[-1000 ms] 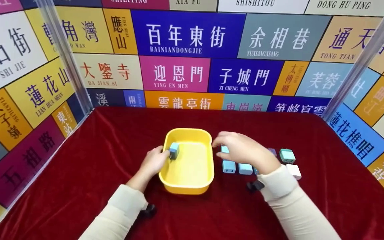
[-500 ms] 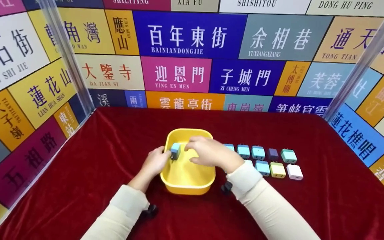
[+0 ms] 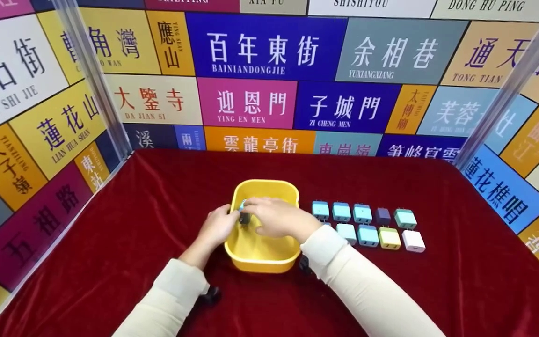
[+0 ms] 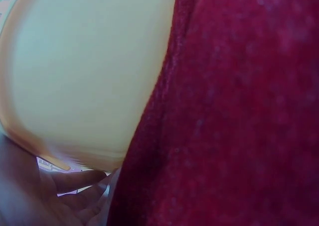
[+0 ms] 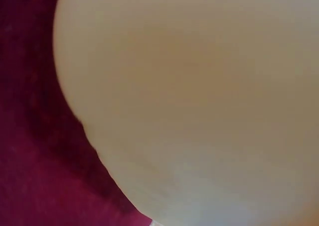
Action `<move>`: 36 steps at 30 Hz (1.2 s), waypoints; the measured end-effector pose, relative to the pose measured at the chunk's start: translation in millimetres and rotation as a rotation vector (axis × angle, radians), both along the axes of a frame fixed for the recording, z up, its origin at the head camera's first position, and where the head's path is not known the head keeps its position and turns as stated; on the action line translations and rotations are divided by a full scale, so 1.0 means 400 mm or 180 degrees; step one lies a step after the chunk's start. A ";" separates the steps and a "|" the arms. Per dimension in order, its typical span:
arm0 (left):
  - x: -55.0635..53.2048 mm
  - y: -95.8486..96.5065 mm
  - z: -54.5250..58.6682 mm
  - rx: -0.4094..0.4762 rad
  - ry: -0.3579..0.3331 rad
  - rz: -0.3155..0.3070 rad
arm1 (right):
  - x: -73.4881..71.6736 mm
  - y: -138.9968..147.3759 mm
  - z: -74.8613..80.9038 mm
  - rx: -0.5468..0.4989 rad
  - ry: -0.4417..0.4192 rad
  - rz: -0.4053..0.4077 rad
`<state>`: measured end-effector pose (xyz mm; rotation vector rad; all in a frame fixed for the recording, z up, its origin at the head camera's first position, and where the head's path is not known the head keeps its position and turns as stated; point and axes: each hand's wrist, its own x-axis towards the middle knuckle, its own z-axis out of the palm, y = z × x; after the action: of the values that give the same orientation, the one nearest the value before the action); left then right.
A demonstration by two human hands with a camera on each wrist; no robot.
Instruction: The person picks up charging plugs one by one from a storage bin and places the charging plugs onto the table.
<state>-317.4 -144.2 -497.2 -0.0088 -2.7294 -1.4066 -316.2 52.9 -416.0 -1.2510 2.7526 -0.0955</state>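
Note:
In the head view a yellow plastic bin (image 3: 262, 266) stands on the red cloth. My left hand (image 3: 217, 229) grips its left rim, thumb over the edge; in the left wrist view its fingers lie against the bin's outer wall (image 4: 89, 71). A blue-and-dark plug-in charger (image 3: 244, 217) sits inside by the left wall, close to the left thumb and partly hidden. My right hand (image 3: 281, 217) reaches over the bin with its fingertips at that charger, the thumb apart from them. A pale, blurred surface fills most of the right wrist view; the right hand is not seen there.
Right of the bin lie two rows of plug-in chargers: several light blue ones (image 3: 341, 213), a dark purple one (image 3: 382, 216), a green one (image 3: 405, 218), a yellow one (image 3: 389, 238) and a white one (image 3: 413, 241). Sign-covered panels (image 3: 246, 103) border the cloth-covered table (image 3: 157, 196).
My right hand has moved left from beside the charger rows, across the bin, to the charger inside it. The left hand stays on the rim and the bin has barely moved.

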 end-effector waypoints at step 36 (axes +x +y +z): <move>-0.064 -0.018 -0.078 -0.0133 -0.0024 0.0017 | 0.015 -0.028 -0.038 0.0014 0.1329 0.0123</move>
<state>-342.9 -151.3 -528.4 0.0017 -2.7623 -1.3506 -310.0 41.8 -431.3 -1.4671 3.0630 0.1985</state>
